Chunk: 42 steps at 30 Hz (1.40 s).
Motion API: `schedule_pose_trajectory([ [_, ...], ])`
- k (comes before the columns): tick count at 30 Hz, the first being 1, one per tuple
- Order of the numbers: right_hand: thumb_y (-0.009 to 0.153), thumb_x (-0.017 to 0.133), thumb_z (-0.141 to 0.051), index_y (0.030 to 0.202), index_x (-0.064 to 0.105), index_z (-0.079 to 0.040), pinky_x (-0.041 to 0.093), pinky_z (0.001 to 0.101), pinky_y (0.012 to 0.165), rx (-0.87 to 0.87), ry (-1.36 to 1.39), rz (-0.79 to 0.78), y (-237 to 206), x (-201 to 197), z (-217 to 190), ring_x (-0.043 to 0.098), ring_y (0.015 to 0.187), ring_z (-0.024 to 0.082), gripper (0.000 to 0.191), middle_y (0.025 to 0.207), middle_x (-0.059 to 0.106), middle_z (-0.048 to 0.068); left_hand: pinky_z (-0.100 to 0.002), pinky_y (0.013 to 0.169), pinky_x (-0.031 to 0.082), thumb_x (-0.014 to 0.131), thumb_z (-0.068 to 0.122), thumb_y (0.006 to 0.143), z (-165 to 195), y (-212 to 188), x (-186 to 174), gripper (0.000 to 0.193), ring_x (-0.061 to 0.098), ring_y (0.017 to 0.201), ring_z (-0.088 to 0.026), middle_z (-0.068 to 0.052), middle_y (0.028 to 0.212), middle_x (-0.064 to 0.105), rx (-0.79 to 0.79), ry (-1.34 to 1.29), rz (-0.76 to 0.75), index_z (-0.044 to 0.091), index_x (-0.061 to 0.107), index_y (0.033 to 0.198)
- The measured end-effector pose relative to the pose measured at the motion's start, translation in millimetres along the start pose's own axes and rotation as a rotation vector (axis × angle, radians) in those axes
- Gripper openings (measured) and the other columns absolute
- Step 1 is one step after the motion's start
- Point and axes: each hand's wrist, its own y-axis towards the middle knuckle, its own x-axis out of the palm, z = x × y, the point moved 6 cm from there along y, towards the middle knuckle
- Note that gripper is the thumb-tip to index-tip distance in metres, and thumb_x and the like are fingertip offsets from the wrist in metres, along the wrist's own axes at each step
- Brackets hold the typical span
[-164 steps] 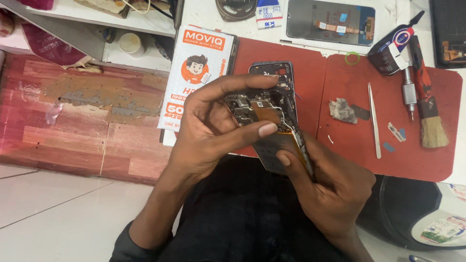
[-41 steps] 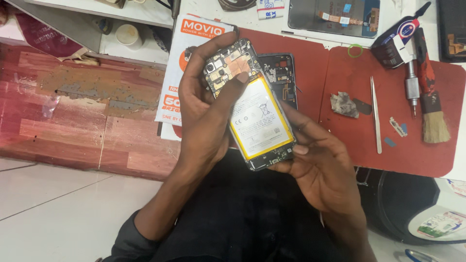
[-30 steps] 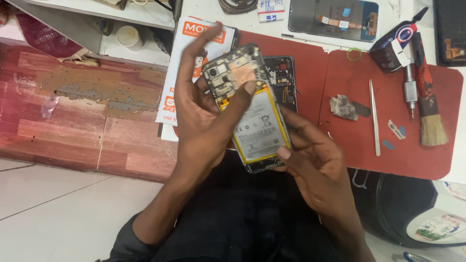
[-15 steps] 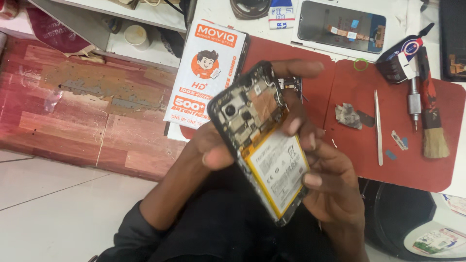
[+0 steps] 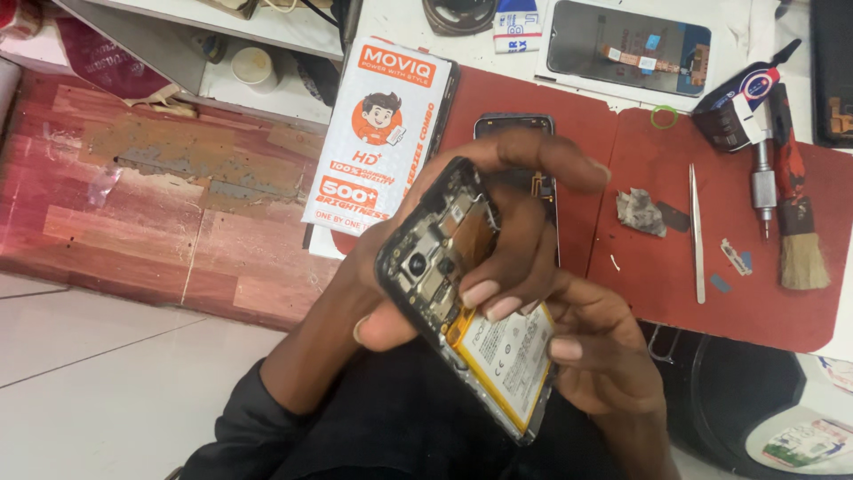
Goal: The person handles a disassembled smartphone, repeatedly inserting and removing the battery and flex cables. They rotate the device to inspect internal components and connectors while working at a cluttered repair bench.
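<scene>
Left hand (image 5: 462, 258) and right hand (image 5: 595, 356) still gripping opened phone (image 5: 462, 302), now tilted steeper.

- It was a phone repair bench, a small workshop.
- A red work mat (image 5: 711, 267) carried tweezers (image 5: 697, 233), a screwdriver (image 5: 763, 187) and a brush (image 5: 800, 240).
- A loose phone screen (image 5: 629, 53) and a boxed spare display (image 5: 378, 133) lay beside it.

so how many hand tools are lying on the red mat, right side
3: metal tweezers lying lengthwise mid-mat, a screwdriver further right, and a brush beside it near the mat's edge. More may lie beyond the frame.
</scene>
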Motion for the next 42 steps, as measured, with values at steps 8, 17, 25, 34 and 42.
schedule_pose_trajectory([
  [8,0.095,0.066,0.001,0.139,0.045,0.02,0.058,0.0435,0.098,0.168,0.116,-0.082,-0.8,2.6,29.0,0.069,0.114,0.03,0.052,0.122,0.064,0.029,-0.031,0.076,0.057,0.086,0.038,0.083,16.9,-27.0,11.0,0.072,0.069,0.075,-0.017,-0.008,0.082,0.07,0.024,0.011,-0.039,-0.014,0.054,0.123],
  [17,0.097,0.062,0.0,0.147,0.039,0.017,0.058,0.0441,0.101,0.234,0.176,-0.175,2.1,4.5,37.7,0.067,0.121,0.032,0.058,0.132,0.063,0.03,-0.033,0.065,0.061,0.086,0.022,0.083,17.7,-42.3,13.0,0.039,0.071,0.074,-0.024,-0.014,0.078,0.074,-0.053,0.048,-0.007,-0.011,0.07,0.096],
  [25,0.105,0.059,-0.001,0.147,0.04,0.013,0.064,0.0512,0.09,0.276,0.301,-0.248,5.5,15.9,37.1,0.07,0.114,0.037,0.048,0.13,0.063,0.028,-0.039,0.075,0.062,0.086,0.015,0.083,0.8,-46.4,9.4,0.05,0.074,0.08,-0.031,-0.017,0.081,0.074,0.043,-0.084,0.039,-0.017,0.063,0.113],
  [34,0.099,0.061,-0.007,0.143,0.039,0.009,0.067,0.0533,0.084,0.214,0.153,-0.159,11.7,23.5,32.8,0.07,0.112,0.036,0.052,0.129,0.062,0.023,-0.04,0.084,0.062,0.094,0.027,0.075,-2.7,-44.4,-5.1,0.101,0.073,0.09,-0.028,-0.008,0.076,0.072,0.023,-0.119,0.007,-0.02,0.034,0.141],
  [42,0.1,0.061,-0.006,0.14,0.046,0.012,0.062,0.0409,0.093,0.159,-0.072,-0.075,6.2,11.6,33.3,0.069,0.115,0.027,0.046,0.124,0.065,0.024,-0.034,0.08,0.054,0.101,0.038,0.055,-11.6,-49.0,-23.8,0.127,0.071,0.089,-0.022,0.003,0.073,0.072,0.072,-0.12,-0.059,-0.008,0.03,0.15],
])
